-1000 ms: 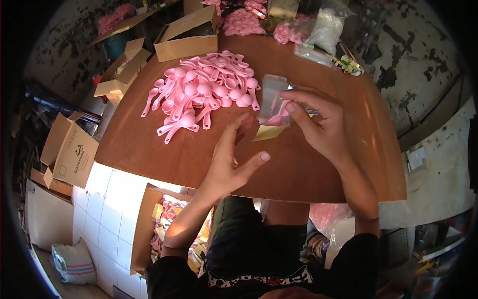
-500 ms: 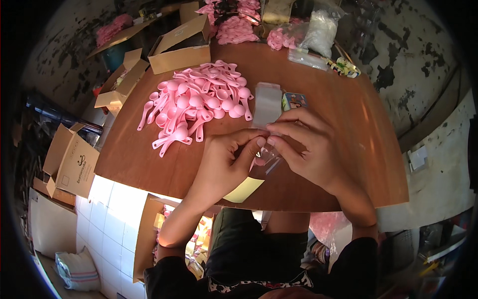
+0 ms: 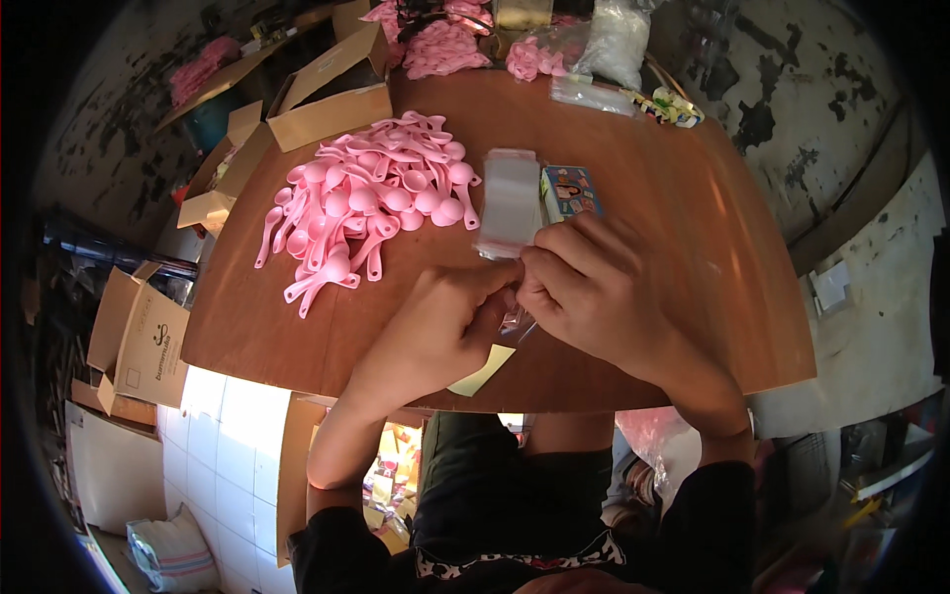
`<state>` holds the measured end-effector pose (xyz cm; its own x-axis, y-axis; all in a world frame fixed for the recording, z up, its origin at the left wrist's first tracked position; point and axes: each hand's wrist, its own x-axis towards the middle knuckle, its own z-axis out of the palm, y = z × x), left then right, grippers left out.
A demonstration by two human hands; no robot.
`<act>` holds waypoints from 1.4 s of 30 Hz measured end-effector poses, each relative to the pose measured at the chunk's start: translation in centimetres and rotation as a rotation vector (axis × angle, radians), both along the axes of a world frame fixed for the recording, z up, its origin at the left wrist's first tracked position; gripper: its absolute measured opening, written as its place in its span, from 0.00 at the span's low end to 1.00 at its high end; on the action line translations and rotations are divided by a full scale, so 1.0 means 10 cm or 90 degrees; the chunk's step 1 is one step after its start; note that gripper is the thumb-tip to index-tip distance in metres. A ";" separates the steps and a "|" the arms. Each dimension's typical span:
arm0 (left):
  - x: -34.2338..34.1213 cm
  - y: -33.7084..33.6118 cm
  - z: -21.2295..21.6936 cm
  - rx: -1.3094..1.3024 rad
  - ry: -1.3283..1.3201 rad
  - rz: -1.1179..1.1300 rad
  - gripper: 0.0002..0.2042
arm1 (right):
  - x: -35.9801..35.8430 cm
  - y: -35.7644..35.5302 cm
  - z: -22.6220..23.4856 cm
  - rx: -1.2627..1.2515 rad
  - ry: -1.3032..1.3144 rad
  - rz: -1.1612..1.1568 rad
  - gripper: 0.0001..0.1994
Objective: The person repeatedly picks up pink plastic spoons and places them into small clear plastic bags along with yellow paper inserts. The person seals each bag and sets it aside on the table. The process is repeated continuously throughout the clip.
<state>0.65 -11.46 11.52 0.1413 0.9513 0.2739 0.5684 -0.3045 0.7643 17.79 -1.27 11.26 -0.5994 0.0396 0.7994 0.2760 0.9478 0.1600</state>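
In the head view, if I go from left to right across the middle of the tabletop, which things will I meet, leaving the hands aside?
Heap of pink spoons → stack of clear plastic bags → colourful printed pack.

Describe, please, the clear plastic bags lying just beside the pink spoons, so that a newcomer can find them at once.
Start at the brown table and find the large heap of pink spoons on its left part. Just right of the heap lie the clear plastic bags, forming a pale grey rectangle. Unlike the colourful patterned item beside them on the right, they look plain.
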 end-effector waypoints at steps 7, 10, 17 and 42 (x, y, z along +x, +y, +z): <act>0.01 -0.09 -0.13 0.055 -0.213 -0.008 0.15 | 0.13 0.02 0.18 -0.596 0.185 0.250 0.03; 0.02 -0.11 -0.16 0.136 -0.352 0.019 0.15 | 0.30 0.31 0.22 -0.789 0.313 0.327 0.06; -0.04 -0.06 -0.27 0.188 -0.488 0.036 0.15 | 1.55 1.59 -0.05 -0.975 0.228 0.231 0.11; 0.03 0.22 -0.45 0.225 -0.388 0.066 0.10 | 0.02 0.17 -0.05 -0.702 -0.017 0.293 0.10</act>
